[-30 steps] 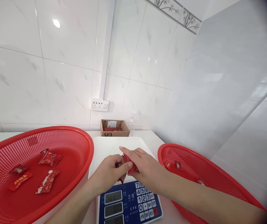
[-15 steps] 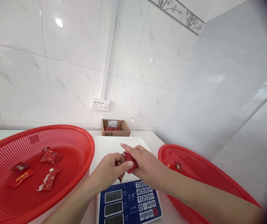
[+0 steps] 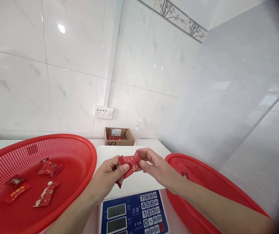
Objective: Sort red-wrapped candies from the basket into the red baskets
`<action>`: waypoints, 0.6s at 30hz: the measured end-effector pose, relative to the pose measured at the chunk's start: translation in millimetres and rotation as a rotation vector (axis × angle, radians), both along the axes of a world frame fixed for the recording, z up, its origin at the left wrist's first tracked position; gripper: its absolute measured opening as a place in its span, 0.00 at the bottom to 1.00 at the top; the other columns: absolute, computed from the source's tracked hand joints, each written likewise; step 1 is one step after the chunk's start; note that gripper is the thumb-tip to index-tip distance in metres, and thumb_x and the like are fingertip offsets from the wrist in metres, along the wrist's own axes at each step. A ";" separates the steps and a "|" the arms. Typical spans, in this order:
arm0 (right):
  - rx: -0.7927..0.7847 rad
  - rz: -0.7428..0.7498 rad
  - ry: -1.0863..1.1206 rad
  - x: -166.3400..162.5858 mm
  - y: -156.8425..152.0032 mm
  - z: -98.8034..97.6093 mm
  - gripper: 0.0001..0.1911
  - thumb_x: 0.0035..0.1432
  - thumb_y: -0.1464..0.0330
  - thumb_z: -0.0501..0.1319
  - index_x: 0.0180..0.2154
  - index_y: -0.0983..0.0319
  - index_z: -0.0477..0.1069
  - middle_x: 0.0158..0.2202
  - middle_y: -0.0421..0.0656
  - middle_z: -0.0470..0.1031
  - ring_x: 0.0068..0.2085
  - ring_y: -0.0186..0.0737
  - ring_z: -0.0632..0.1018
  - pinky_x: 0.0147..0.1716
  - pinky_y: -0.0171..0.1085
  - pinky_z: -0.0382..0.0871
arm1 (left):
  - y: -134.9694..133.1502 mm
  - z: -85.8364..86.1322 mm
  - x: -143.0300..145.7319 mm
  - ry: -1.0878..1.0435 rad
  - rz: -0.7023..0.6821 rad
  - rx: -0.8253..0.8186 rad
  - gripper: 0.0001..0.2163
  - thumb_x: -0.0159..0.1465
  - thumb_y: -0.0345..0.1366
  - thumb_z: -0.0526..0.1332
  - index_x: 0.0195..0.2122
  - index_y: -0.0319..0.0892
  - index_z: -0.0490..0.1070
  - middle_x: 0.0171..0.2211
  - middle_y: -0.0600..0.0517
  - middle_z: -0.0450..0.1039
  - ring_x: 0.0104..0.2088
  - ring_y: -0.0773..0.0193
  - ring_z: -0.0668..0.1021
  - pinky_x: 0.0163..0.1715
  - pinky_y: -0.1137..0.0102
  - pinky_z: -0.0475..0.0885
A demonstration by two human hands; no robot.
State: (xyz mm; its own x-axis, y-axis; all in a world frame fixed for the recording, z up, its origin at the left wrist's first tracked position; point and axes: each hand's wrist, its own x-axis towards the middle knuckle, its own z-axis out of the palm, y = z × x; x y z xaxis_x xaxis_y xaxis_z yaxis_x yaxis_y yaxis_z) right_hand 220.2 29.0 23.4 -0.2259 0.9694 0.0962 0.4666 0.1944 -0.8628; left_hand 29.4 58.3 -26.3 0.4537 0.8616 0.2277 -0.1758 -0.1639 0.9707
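So I'm pinching the red packet (image 3: 132, 162) crosswise between right hand (image 3: 157, 167) and left hand (image 3: 108, 175), which is also gripping a darker packet (image 3: 120, 181).

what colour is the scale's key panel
Blue panel with white keys and one red key, best in the head view.

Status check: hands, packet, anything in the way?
Left hand gripping red packet. Right hand on its other end. Packet held above scale. Nothing seen blocking hands.
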 end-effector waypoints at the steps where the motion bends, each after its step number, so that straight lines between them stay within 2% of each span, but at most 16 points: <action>1: -0.068 0.033 0.026 0.6 0.8 0.7 0.31 0.56 0.43 0.56 0.47 0.62 0.68 0.45 0.50 0.73 0.45 0.46 0.74 0.40 0.43 0.69 | -0.2 0.7 -0.5 -0.010 -0.015 0.002 0.21 0.58 0.56 0.62 0.30 0.41 0.70 0.21 0.59 0.61 0.21 0.71 0.63 0.20 0.75 0.63; 4: -0.207 0.116 0.069 -1.2 -1.1 3.3 0.32 0.55 0.40 0.54 0.34 0.64 0.70 0.30 0.44 0.72 0.32 0.39 0.73 0.32 0.39 0.66 | -1.4 2.0 -0.3 -0.015 -0.056 0.007 0.20 0.58 0.55 0.63 0.31 0.40 0.71 0.23 0.58 0.63 0.21 0.72 0.65 0.20 0.75 0.64; 6: -0.185 0.123 0.091 -3.6 -4.6 4.7 0.31 0.55 0.41 0.56 0.30 0.63 0.69 0.26 0.42 0.70 0.28 0.36 0.70 0.30 0.38 0.64 | -2.5 2.4 0.6 -0.009 -0.086 0.009 0.21 0.59 0.55 0.62 0.32 0.39 0.71 0.22 0.57 0.63 0.21 0.71 0.65 0.20 0.75 0.65; 10: -0.071 0.131 0.104 -6.5 -11.0 4.6 0.28 0.54 0.43 0.59 0.27 0.62 0.68 0.24 0.39 0.68 0.27 0.34 0.68 0.29 0.36 0.62 | -5.5 4.0 2.3 0.002 -0.135 0.029 0.22 0.57 0.57 0.63 0.32 0.39 0.72 0.22 0.57 0.64 0.22 0.70 0.66 0.21 0.74 0.66; 14: -0.121 0.148 0.099 -3.4 -12.2 3.3 0.28 0.53 0.43 0.59 0.30 0.63 0.71 0.25 0.40 0.69 0.28 0.35 0.69 0.29 0.36 0.62 | -8.0 5.6 2.1 0.025 -0.161 0.048 0.19 0.59 0.54 0.63 0.29 0.40 0.70 0.24 0.57 0.64 0.21 0.72 0.64 0.19 0.75 0.64; 18: -0.138 0.099 0.102 2.0 -8.4 3.8 0.31 0.54 0.40 0.55 0.29 0.63 0.70 0.25 0.42 0.70 0.27 0.35 0.69 0.27 0.35 0.61 | -8.1 4.5 0.4 0.033 -0.173 0.034 0.17 0.62 0.52 0.61 0.29 0.40 0.71 0.22 0.58 0.61 0.20 0.73 0.62 0.18 0.77 0.60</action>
